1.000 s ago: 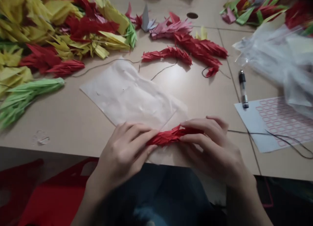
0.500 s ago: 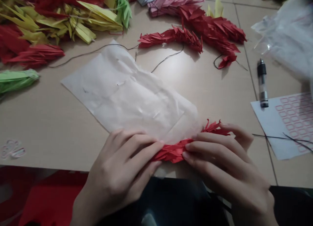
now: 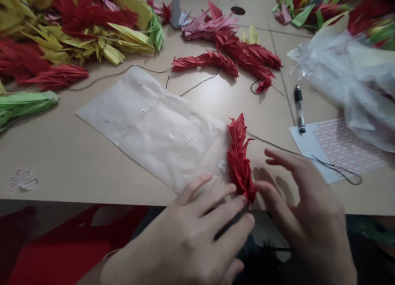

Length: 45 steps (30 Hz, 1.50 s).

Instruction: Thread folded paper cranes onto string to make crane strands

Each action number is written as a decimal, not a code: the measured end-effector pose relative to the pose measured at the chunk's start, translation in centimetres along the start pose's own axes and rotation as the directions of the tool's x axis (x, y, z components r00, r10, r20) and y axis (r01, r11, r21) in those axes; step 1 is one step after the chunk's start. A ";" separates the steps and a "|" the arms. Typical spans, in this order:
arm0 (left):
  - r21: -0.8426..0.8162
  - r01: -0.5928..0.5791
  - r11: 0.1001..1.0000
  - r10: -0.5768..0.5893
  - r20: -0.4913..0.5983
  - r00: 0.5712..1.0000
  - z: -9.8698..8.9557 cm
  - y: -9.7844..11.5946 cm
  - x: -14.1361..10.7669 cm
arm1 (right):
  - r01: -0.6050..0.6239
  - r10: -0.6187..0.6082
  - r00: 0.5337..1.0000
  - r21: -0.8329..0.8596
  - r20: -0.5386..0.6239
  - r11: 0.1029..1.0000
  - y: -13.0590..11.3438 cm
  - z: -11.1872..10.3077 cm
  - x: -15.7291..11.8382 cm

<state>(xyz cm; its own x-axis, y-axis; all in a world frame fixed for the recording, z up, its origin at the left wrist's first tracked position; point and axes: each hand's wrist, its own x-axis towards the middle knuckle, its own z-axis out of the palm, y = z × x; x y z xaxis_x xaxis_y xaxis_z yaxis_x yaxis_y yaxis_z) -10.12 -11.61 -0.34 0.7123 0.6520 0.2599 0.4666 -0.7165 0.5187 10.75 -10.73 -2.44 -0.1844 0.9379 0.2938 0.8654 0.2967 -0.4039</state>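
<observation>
A short string of folded red paper cranes (image 3: 240, 157) lies near the table's front edge, pointing away from me. Its right end in the earlier view is now its far end, with black thread (image 3: 277, 146) trailing off to the right. My left hand (image 3: 191, 231) is spread flat, its fingertips touching the near end of the cranes. To the right, my right hand (image 3: 311, 207) is open with thumb and forefinger apart, the thumb tip beside the cranes. A creased white plastic bag (image 3: 166, 124) lies flat to their left.
Strung yellow, red and green folded paper (image 3: 89, 34) is heaped at far left. More red crane strings (image 3: 240, 50) lie at the back. At right are a black pen (image 3: 298, 108), a printed sheet (image 3: 308, 153) and a clear plastic bag (image 3: 358, 83). Small stickers (image 3: 23, 181) lie front left.
The red crane string has turned from lying sideways between both hands to pointing away from me. My right hand has let go and opened; my left fingers have spread. The view has shifted.
</observation>
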 end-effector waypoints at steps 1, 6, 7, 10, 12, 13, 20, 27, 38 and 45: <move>-0.012 -0.019 1.000 0.019 -0.001 1.000 0.1 0.1 0.2 | -0.008 0.007 0.999 0.012 0.036 1.000 0.1 -0.1 -0.5; 0.265 0.118 0.957 -0.057 -0.227 0.972 0.5 -2.6 -0.3 | 0.057 -0.057 0.998 -0.026 0.037 0.998 0.9 0.5 -1.8; 0.358 0.197 0.913 -0.105 -0.261 0.960 0.6 -3.5 -0.6 | 0.065 -0.064 0.997 -0.028 0.029 0.997 1.1 0.5 -1.8; 0.487 0.304 0.819 -0.256 -0.164 0.953 0.4 -6.0 -1.8 | 0.062 -0.062 0.998 -0.023 0.022 0.998 2.0 0.2 -1.6; 0.510 0.318 0.799 -0.302 -0.117 0.946 -0.4 -7.2 -2.9 | 0.087 -0.086 0.996 -0.011 0.039 0.996 3.0 -0.3 -1.6; 0.513 0.334 0.791 -0.331 -0.102 0.938 -0.9 -7.6 -3.6 | 0.110 -0.110 0.993 0.004 0.050 0.994 3.6 -0.5 -1.6; 0.451 0.426 0.785 -0.363 -0.222 0.905 -3.2 -7.2 -4.5 | 0.200 -0.215 0.970 0.132 0.116 0.971 6.0 -0.9 -1.2; 0.280 0.069 0.957 -0.050 -0.076 0.996 1.8 -4.0 1.8 | 0.228 -0.256 0.944 0.151 0.207 0.962 5.0 -1.1 0.0; -0.059 0.192 0.980 -0.185 0.109 0.977 0.4 -2.8 3.8 | 0.326 -0.341 0.940 0.244 0.021 0.913 3.1 0.0 -0.8; 0.099 0.005 0.995 -0.026 0.216 0.976 1.7 -3.5 6.1 | 0.322 -0.359 0.932 0.335 0.054 0.885 4.6 -0.7 -1.5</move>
<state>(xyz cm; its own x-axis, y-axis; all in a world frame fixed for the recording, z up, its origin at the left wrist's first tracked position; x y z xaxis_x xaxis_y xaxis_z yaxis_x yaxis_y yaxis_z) -6.54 -5.61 -1.93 0.7964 0.6014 0.0640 0.5194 -0.7343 0.4371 15.34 -10.91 -4.10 -0.5076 0.7771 0.3721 0.5507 0.6248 -0.5535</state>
